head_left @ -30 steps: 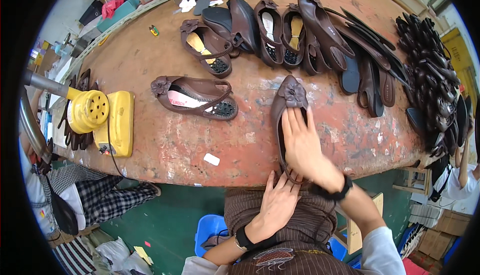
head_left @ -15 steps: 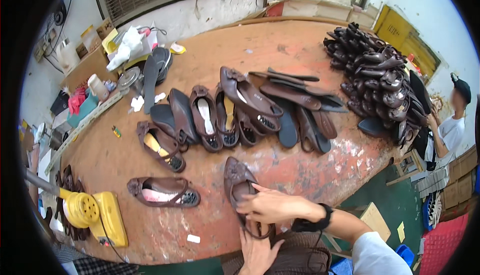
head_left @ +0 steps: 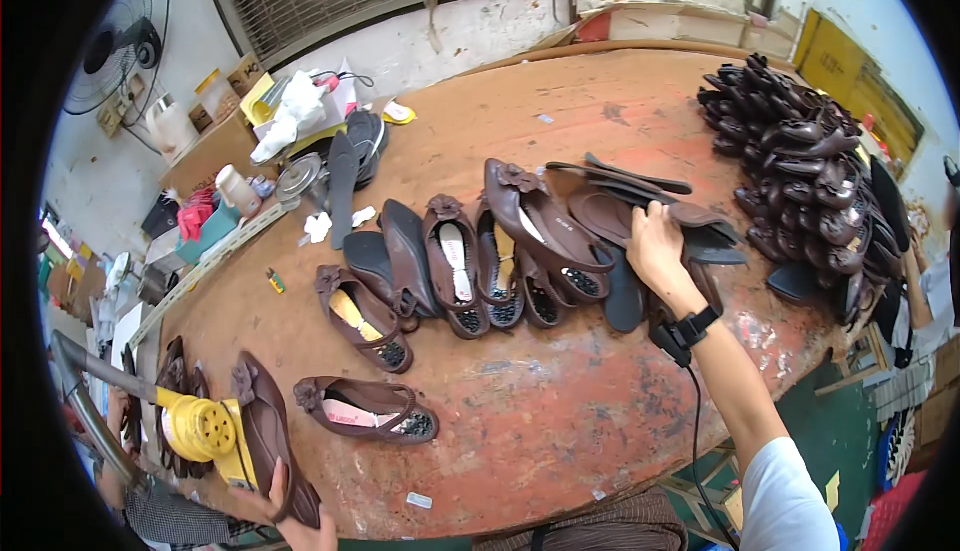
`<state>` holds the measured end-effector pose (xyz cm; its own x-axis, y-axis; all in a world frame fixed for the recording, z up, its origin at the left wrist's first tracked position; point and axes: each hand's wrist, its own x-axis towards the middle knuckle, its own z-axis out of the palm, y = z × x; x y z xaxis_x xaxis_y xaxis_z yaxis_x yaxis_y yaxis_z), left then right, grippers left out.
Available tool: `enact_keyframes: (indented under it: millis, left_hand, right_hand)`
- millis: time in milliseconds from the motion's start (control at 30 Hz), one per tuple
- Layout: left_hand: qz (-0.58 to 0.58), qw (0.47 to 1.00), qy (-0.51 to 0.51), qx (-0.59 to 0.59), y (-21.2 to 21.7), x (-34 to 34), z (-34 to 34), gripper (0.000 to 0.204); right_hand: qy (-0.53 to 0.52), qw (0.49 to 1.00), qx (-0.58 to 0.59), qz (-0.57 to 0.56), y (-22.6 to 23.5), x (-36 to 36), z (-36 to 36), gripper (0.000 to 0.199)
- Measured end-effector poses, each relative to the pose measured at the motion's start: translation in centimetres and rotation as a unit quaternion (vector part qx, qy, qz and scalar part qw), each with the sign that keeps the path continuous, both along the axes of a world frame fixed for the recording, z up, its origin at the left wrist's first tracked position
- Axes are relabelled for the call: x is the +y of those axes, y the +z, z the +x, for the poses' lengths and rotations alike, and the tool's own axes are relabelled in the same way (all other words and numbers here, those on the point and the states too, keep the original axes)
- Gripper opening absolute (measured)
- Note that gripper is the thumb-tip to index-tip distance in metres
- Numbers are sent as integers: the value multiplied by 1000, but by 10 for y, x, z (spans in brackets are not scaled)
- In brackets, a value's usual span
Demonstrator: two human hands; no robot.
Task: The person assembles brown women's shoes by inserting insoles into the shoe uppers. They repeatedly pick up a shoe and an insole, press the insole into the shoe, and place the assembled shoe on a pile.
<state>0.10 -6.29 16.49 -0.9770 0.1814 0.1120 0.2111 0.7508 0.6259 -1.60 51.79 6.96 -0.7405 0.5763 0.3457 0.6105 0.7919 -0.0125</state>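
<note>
Much of the cluttered workshop is filled by a scuffed brown worktable [head_left: 540,391]. Dark shoes are piled in a tall heap [head_left: 790,166] between two and three o'clock. Flower-trimmed slingbacks are lined up in a leaning row [head_left: 458,261] at the centre. Loose dark insoles [head_left: 602,213] are stacked between two and three o'clock, nearer the centre. Toward eight o'clock, a yellow machine [head_left: 205,426] is partly overlapped by a brown flowered shoe [head_left: 265,431]. That shoe is held at the heel by the left hand [head_left: 295,526], at seven o'clock. Well apart, at three o'clock, the right hand [head_left: 660,251] is curled at the stack's edge; whether a piece is pinched cannot be told. Overlapping insoles could be dragged along if one were pulled. The held shoe could be scraped if swung against the machine, and a wrist cable [head_left: 699,421], toward five o'clock, could be snagged on the table edge.
</note>
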Motion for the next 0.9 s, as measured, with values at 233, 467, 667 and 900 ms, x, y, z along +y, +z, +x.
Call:
enact_keyframes:
  millis: [233,467,667,900]
  left_hand:
    - [-368,882,-94,-280,26,47,-26,50]
    - [-18,957,-280,-77,-45,326,-91,90]
    - [-39,987,-152,-36,-90,407,-80,85]
    - [129,925,-307,-183,-46,263,-59,45]
  right_hand:
    - [130,909,206,-340,56,-44,50,27]
    - [196,704,516,-446,121,-97,146,83]
    - [124,622,506,-584,128,-107,256,53]
    - [14,691,454,-562,49,-106,312,25]
